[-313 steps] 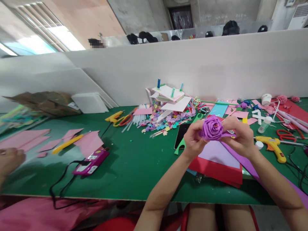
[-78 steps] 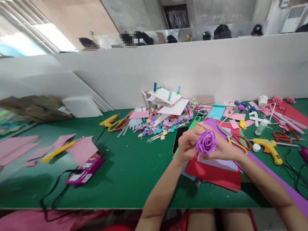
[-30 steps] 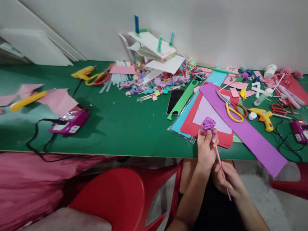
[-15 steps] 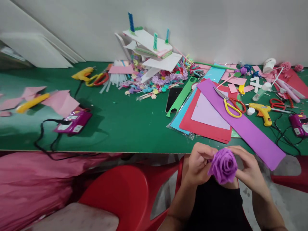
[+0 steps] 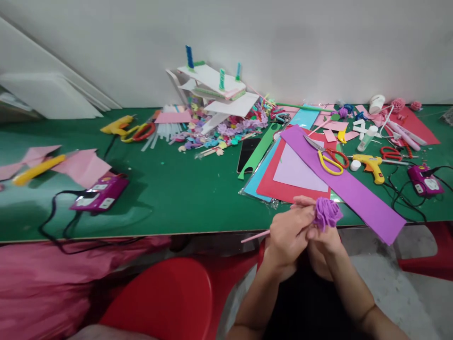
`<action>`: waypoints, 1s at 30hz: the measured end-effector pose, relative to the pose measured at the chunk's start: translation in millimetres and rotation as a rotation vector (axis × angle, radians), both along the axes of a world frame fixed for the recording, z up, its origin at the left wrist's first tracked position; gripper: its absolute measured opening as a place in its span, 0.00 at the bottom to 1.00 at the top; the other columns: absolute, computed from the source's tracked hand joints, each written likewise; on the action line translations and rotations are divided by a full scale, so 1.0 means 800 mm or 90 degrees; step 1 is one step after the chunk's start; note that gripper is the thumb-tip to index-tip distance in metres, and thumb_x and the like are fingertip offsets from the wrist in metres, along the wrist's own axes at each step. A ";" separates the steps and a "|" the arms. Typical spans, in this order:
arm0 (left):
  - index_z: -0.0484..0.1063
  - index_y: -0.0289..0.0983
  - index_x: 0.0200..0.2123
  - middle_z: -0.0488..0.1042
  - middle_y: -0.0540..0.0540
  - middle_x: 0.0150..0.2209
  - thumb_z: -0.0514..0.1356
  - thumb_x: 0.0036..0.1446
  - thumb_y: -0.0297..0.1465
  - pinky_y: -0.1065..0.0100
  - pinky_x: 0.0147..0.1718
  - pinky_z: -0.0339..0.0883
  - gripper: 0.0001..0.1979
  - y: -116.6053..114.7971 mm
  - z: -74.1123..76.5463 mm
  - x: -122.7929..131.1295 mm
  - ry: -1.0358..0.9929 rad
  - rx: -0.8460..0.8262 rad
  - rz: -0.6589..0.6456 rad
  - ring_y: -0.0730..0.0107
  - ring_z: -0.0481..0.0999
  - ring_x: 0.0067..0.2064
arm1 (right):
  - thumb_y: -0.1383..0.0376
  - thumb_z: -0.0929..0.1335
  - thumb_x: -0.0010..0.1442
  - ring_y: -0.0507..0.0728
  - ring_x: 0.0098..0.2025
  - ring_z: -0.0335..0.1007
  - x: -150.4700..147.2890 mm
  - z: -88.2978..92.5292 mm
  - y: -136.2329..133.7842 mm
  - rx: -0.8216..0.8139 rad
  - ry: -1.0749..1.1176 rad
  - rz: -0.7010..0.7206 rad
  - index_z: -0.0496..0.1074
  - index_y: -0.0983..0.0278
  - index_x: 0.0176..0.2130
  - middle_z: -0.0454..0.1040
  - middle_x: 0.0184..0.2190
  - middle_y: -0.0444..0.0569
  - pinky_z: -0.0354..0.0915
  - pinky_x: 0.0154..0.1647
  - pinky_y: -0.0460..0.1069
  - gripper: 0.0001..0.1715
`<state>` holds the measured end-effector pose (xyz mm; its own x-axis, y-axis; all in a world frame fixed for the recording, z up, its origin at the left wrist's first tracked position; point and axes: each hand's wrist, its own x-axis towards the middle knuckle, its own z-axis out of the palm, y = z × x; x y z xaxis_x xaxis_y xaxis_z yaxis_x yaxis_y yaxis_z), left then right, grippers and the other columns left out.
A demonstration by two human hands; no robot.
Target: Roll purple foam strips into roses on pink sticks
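Observation:
A purple paper rose point(image 5: 326, 213) is in my hands at the table's front edge, its bloom tilted to the right. Its thin pink stem point(image 5: 255, 236) sticks out to the left, below my left hand point(image 5: 290, 232). The fingers of that hand are wrapped round the stem just behind the bloom. My right hand point(image 5: 326, 238) is closed at the underside of the bloom, against the left fingers; its fingertips are partly hidden. Just beyond lie the long purple paper strip point(image 5: 368, 210), a red sheet point(image 5: 267, 182) and a pale lilac sheet point(image 5: 297, 170).
Scissors point(image 5: 332, 163) lie on the purple strip. A yellow glue gun point(image 5: 373, 165) and a corded purple power strip point(image 5: 424, 180) are on the right. Another purple power strip point(image 5: 101, 193) sits left. A red chair point(image 5: 166, 302) stands below the table.
The rose has turned from facing me to lying sideways, its stem now showing on the left. Both hands have moved up slightly and closer together. The view has shifted a little.

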<state>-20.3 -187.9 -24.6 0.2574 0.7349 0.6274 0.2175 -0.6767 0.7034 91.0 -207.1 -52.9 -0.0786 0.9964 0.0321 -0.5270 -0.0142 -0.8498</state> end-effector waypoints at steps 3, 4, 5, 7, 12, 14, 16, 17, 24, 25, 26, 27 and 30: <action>0.79 0.42 0.36 0.82 0.46 0.31 0.57 0.54 0.24 0.69 0.36 0.75 0.12 0.021 0.003 -0.001 0.052 0.050 -0.031 0.66 0.81 0.33 | 0.51 0.78 0.39 0.62 0.53 0.70 -0.004 -0.005 0.013 -0.049 0.085 0.015 0.74 0.57 0.45 0.76 0.46 0.51 0.63 0.59 0.59 0.33; 0.78 0.42 0.35 0.82 0.47 0.30 0.56 0.54 0.24 0.69 0.35 0.74 0.13 0.029 0.005 -0.001 0.082 0.069 -0.032 0.66 0.81 0.32 | 0.53 0.78 0.38 0.62 0.51 0.71 -0.004 -0.004 0.019 -0.066 0.110 0.024 0.73 0.56 0.44 0.76 0.44 0.50 0.64 0.58 0.59 0.32; 0.78 0.42 0.34 0.81 0.47 0.29 0.55 0.53 0.24 0.70 0.34 0.73 0.13 0.038 0.007 0.000 0.118 0.090 -0.029 0.67 0.80 0.31 | 0.54 0.78 0.38 0.61 0.50 0.72 -0.004 -0.002 0.026 -0.084 0.134 0.028 0.73 0.56 0.44 0.77 0.42 0.48 0.65 0.57 0.58 0.32; 0.78 0.42 0.33 0.80 0.47 0.27 0.56 0.52 0.24 0.70 0.31 0.70 0.12 0.056 0.010 0.003 0.176 0.102 -0.016 0.67 0.79 0.29 | 0.55 0.77 0.37 0.61 0.49 0.72 -0.005 0.004 0.042 -0.120 0.167 0.017 0.72 0.54 0.44 0.77 0.41 0.46 0.67 0.54 0.58 0.32; 0.75 0.41 0.30 0.79 0.47 0.27 0.60 0.48 0.24 0.71 0.30 0.66 0.08 0.106 0.002 0.018 0.121 -0.031 0.019 0.66 0.77 0.29 | 0.58 0.73 0.43 0.57 0.47 0.71 -0.005 0.014 0.084 -0.186 0.200 -0.060 0.72 0.55 0.41 0.77 0.38 0.44 0.68 0.51 0.53 0.23; 0.73 0.41 0.31 0.80 0.48 0.29 0.60 0.47 0.25 0.71 0.29 0.65 0.07 0.124 -0.003 0.020 0.097 -0.085 0.010 0.67 0.77 0.29 | 0.62 0.72 0.44 0.55 0.45 0.72 -0.001 0.016 0.097 -0.213 0.211 -0.079 0.73 0.57 0.38 0.77 0.35 0.42 0.67 0.49 0.50 0.17; 0.71 0.41 0.34 0.80 0.48 0.33 0.60 0.49 0.25 0.71 0.30 0.65 0.08 0.139 -0.008 0.019 0.097 -0.124 -0.026 0.67 0.78 0.31 | 0.65 0.72 0.46 0.53 0.41 0.72 0.004 0.018 0.109 -0.236 0.221 -0.087 0.73 0.58 0.34 0.76 0.32 0.40 0.67 0.45 0.47 0.12; 0.70 0.41 0.35 0.80 0.47 0.35 0.60 0.49 0.25 0.71 0.30 0.65 0.09 0.146 -0.011 0.018 0.096 -0.136 -0.046 0.66 0.79 0.32 | 0.65 0.72 0.47 0.52 0.39 0.72 0.007 0.019 0.114 -0.246 0.221 -0.088 0.73 0.59 0.33 0.76 0.31 0.40 0.67 0.42 0.46 0.09; 0.67 0.40 0.46 0.79 0.45 0.42 0.61 0.48 0.22 0.71 0.36 0.68 0.20 0.177 -0.023 0.017 -0.005 -0.231 -0.079 0.64 0.81 0.42 | 0.69 0.75 0.46 0.47 0.28 0.67 0.023 0.014 0.150 -0.297 0.176 -0.098 0.72 0.60 0.28 0.73 0.25 0.36 0.64 0.32 0.43 0.09; 0.68 0.40 0.46 0.79 0.45 0.41 0.62 0.47 0.22 0.71 0.37 0.69 0.21 0.179 -0.025 0.017 -0.028 -0.248 -0.075 0.64 0.81 0.43 | 0.69 0.75 0.46 0.47 0.28 0.67 0.023 0.012 0.154 -0.301 0.177 -0.097 0.72 0.61 0.27 0.73 0.25 0.37 0.64 0.32 0.43 0.08; 0.68 0.40 0.45 0.79 0.45 0.41 0.62 0.46 0.21 0.71 0.37 0.69 0.21 0.181 -0.026 0.016 -0.046 -0.264 -0.074 0.64 0.81 0.43 | 0.70 0.74 0.46 0.47 0.29 0.68 0.023 0.010 0.157 -0.304 0.178 -0.095 0.72 0.61 0.27 0.74 0.26 0.37 0.65 0.33 0.43 0.08; 0.69 0.40 0.44 0.79 0.45 0.40 0.63 0.45 0.21 0.71 0.37 0.69 0.21 0.182 -0.028 0.014 -0.058 -0.278 -0.077 0.64 0.81 0.43 | 0.70 0.74 0.46 0.48 0.30 0.68 0.023 0.009 0.160 -0.306 0.181 -0.090 0.73 0.61 0.28 0.75 0.27 0.37 0.65 0.34 0.43 0.08; 0.69 0.40 0.43 0.78 0.46 0.38 0.63 0.44 0.20 0.71 0.37 0.69 0.21 0.179 -0.027 0.009 -0.053 -0.309 -0.095 0.65 0.80 0.41 | 0.70 0.74 0.45 0.49 0.34 0.71 0.022 0.006 0.166 -0.323 0.189 -0.056 0.74 0.61 0.29 0.77 0.31 0.40 0.67 0.37 0.44 0.08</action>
